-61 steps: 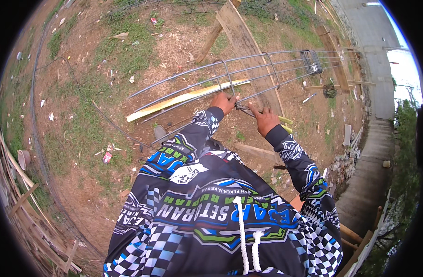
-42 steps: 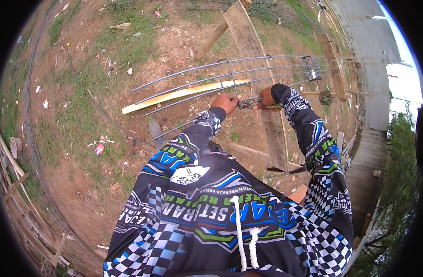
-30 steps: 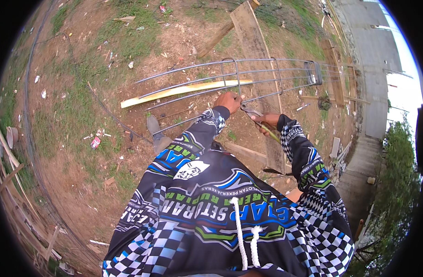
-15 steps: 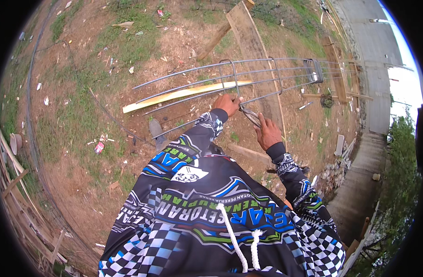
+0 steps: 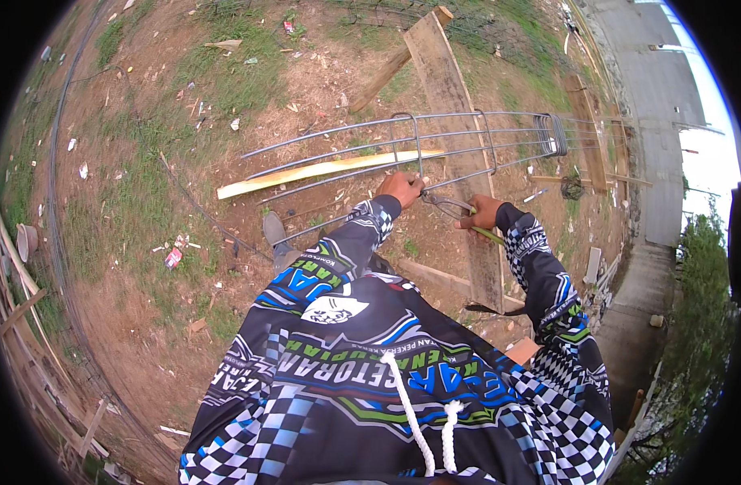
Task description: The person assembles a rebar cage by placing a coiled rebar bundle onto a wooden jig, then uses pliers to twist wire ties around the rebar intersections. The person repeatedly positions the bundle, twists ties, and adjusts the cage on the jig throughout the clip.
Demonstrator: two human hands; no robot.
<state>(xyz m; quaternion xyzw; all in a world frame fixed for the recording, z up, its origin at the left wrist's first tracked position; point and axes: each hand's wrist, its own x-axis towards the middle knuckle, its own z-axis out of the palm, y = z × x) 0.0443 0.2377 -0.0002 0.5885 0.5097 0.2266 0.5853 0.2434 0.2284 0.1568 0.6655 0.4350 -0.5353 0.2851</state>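
Observation:
Several long steel rebars (image 5: pixel 338 148) run left to right in front of me, joined by square wire stirrups (image 5: pixel 419 144). My left hand (image 5: pixel 402 188) is closed around the nearer rebar where a stirrup meets it. My right hand (image 5: pixel 485 212) is wrapped around a pair of pincers (image 5: pixel 489 236) with yellow-green handles. The jaws of the pincers point left, at the corner of that stirrup beside my left fingertips. Whether they bite on a tie wire there is too small to tell.
A bundle of stirrups (image 5: pixel 551 135) hangs on the bars farther right. Wooden planks (image 5: pixel 439 69) prop the bars up. A pale wood strip (image 5: pixel 330 168) lies beneath them. Litter and grass cover the dirt ground, and a concrete strip (image 5: pixel 641 267) runs along the right.
My right hand has turned and moved slightly up and right on the pincers, baring a yellow-green handle. My left hand stays at the same joint.

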